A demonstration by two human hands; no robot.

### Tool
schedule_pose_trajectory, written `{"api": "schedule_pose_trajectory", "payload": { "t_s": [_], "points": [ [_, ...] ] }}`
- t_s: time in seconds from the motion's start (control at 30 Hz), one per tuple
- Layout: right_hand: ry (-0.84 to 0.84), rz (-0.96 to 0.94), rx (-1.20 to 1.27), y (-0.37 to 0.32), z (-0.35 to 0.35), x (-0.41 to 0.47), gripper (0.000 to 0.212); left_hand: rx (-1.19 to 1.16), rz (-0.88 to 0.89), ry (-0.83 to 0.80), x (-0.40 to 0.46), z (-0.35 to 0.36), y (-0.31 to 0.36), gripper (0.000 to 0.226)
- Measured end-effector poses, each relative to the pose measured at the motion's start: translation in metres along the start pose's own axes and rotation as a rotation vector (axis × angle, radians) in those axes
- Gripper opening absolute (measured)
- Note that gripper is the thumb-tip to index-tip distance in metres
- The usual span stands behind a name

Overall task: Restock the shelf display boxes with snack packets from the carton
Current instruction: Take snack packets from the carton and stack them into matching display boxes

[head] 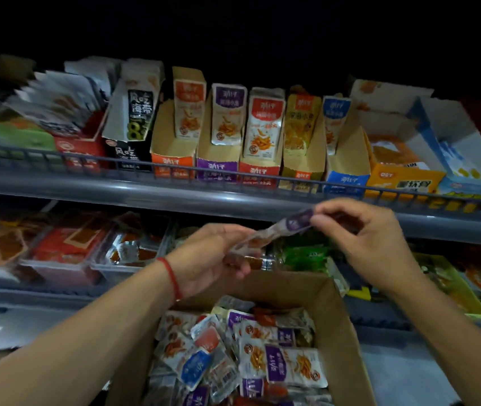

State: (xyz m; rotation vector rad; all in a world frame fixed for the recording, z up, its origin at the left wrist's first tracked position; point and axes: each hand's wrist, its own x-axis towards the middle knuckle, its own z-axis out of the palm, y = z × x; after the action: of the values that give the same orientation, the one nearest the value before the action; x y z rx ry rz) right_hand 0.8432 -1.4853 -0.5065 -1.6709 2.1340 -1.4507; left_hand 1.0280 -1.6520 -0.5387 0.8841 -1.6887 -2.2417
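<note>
Both hands are up in the middle of the frame, over the open carton [347, 341] at the bottom center, sharing one purple-topped packet [274, 232]. The right hand [374, 238] pinches the purple end between thumb and fingertips, and the left hand [218, 253], red string [171, 276] on the wrist, has its fingers curled around the lower end, so the packet stretches on a slant between them, a bit blurry. It's hanging just below the front rail [233, 197] of the upper shelf, not in any box yet. The carton underneath is full of loose packets [262, 356] jumbled together, purple, blue and red tops that I can make out. On the upper shelf there's a row of display boxes side by side: an orange box [171, 159], a purple box [217, 167], a red box [259, 169], a yellow box [300, 159] and a blue box [346, 177], each with upright packets showing at the back and bare cardboard in front. Lower shelf at left has clear trays [127, 259] of reddish snacks, green bags [306, 253] sit right behind the carton. Pretty dark overall, top of the frame is just black.
</note>
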Motion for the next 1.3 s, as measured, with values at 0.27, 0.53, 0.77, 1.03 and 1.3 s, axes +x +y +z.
{"api": "schedule_pose_trajectory", "payload": {
  "t_s": [0.27, 0.53, 0.77, 1.03, 1.3],
  "points": [
    [0.213, -0.274, -0.369, -0.066, -0.007, 0.134, 0.02, 0.946, 0.94, 0.752, 0.015, -0.054, 0.019, 0.024],
    [0.084, -0.305, -0.787, -0.083, 0.044, 0.24, 0.026, 1.329, 0.855, 0.642, 0.019, -0.062, 0.03, 0.074],
    [-0.059, -0.218, -0.941, -0.061, 0.08, 0.264, 0.021, 1.406, 0.751, 0.611, 0.022, -0.056, 0.032, 0.077],
    [-0.19, -0.119, -1.033, -0.057, 0.097, 0.29, 0.015, 1.356, 0.761, 0.599, 0.02, -0.053, 0.034, 0.077],
    [-0.094, -0.038, -1.179, -0.05, 0.111, 0.306, 0.018, 1.343, 0.752, 0.593, 0.019, -0.053, 0.035, 0.077]
  ]
}}
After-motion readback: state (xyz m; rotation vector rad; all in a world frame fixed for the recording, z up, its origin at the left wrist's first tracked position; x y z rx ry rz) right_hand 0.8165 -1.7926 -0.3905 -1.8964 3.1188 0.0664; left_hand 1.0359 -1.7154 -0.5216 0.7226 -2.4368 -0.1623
